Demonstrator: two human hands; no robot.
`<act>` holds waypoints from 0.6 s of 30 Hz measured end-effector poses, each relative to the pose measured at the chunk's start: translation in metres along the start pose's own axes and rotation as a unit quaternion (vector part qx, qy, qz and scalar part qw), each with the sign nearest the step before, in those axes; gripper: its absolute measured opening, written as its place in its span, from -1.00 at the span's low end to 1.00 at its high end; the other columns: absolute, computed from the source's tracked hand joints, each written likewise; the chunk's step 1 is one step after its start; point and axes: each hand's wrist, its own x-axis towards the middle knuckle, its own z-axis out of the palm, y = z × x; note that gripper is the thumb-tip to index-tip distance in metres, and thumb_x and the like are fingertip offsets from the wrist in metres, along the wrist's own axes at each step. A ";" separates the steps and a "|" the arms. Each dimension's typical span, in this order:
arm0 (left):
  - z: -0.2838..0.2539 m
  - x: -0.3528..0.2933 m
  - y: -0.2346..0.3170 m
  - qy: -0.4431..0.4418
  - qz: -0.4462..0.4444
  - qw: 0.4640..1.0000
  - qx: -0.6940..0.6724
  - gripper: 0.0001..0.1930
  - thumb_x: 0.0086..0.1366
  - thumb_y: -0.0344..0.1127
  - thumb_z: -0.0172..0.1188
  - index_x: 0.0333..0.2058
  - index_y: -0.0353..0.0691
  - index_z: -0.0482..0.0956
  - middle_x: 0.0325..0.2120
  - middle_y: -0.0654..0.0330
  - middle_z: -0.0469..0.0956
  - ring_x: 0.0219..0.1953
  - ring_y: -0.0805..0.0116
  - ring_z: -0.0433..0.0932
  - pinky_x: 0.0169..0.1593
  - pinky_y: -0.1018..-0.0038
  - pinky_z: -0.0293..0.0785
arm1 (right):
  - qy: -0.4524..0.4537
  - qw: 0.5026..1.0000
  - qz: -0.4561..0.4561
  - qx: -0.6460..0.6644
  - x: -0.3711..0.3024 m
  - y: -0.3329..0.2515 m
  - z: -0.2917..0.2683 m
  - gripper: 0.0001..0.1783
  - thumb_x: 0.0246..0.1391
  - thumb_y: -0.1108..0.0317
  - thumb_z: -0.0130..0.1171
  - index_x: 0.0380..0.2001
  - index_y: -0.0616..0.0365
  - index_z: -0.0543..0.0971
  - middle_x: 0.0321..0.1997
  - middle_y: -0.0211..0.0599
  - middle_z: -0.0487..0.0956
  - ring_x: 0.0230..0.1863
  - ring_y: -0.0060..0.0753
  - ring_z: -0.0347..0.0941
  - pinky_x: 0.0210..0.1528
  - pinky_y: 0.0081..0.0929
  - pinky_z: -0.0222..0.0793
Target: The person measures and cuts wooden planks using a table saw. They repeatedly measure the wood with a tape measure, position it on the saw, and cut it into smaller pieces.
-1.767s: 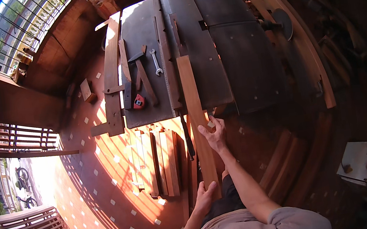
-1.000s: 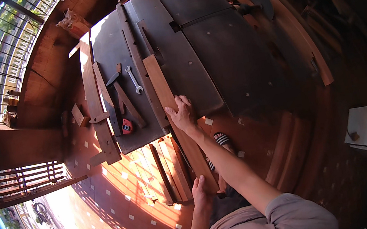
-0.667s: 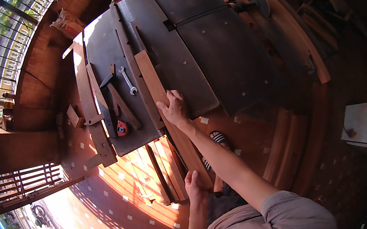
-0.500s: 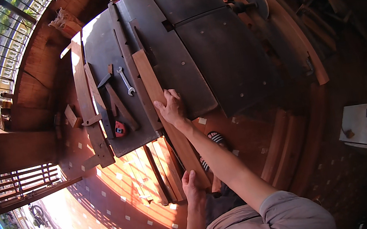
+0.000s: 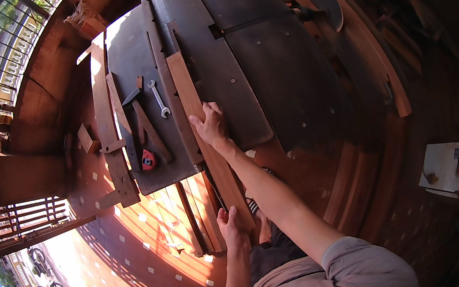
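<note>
A long, narrow wooden board [image 5: 223,173] is seen running from just above the centre of the frame down to the lower middle. Its upper part is laid on a dark table [image 5: 229,99], along the right side of a long bar [image 5: 162,65], while its lower part is extended past the table's near edge. The board is flat and straight-edged, with its upper end cut square. A warm orange-brown is shown by the face toward the top, and a deeper reddish brown lower down; fine grain cannot be made out.

The board is spanned near the frame's centre by the right hand [image 5: 213,127]: the thumb is laid over the face toward the left edge, and the fingers are bent and held together at the right edge. At the lower end, the left edge is met by the left hand [image 5: 233,231], its thumb and forefinger held slightly apart; whether the wood is pinched by them cannot be told.

To the left of the bar, a wrench [image 5: 159,99], a hammer [image 5: 151,132] and a red tape measure [image 5: 148,159] are set out on the table.
</note>
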 end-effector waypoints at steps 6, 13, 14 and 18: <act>0.007 0.008 0.004 0.008 0.013 1.000 0.008 -0.08 0.25 -0.21 0.50 0.42 -0.28 0.09 0.29 0.06 0.26 0.28 0.19 0.37 0.28 0.24 0.43 | -0.005 1.000 -0.011 -0.019 0.013 0.003 0.007 -0.32 0.14 0.09 0.40 0.11 0.48 0.54 0.13 0.17 0.54 0.16 0.18 0.49 0.25 -0.12 0.41; 0.017 0.007 0.012 0.024 0.019 1.000 -0.009 -0.11 0.27 -0.26 0.48 0.41 -0.30 0.09 0.34 0.02 0.21 0.28 0.15 0.39 0.28 0.23 0.47 | 0.021 0.998 -0.041 -0.032 0.021 0.007 0.016 -0.37 0.11 0.15 0.43 0.10 0.44 0.56 0.08 0.13 0.56 0.11 0.20 0.49 0.22 -0.08 0.42; 0.019 0.007 0.014 0.022 0.016 1.000 -0.011 -0.11 0.27 -0.27 0.48 0.41 -0.30 0.09 0.34 0.02 0.21 0.27 0.14 0.40 0.27 0.23 0.48 | 0.017 0.998 -0.040 -0.034 0.023 0.009 0.017 -0.35 0.11 0.13 0.42 0.09 0.46 0.56 0.09 0.15 0.56 0.12 0.19 0.49 0.23 -0.09 0.41; 0.030 -0.001 0.029 0.027 0.006 0.999 -0.027 -0.11 0.26 -0.29 0.49 0.41 -0.31 0.09 0.34 0.00 0.21 0.26 0.13 0.42 0.23 0.26 0.52 | 0.004 0.999 -0.036 -0.029 0.028 0.008 0.018 -0.33 0.13 0.09 0.41 0.10 0.48 0.56 0.10 0.18 0.57 0.15 0.17 0.49 0.26 -0.09 0.39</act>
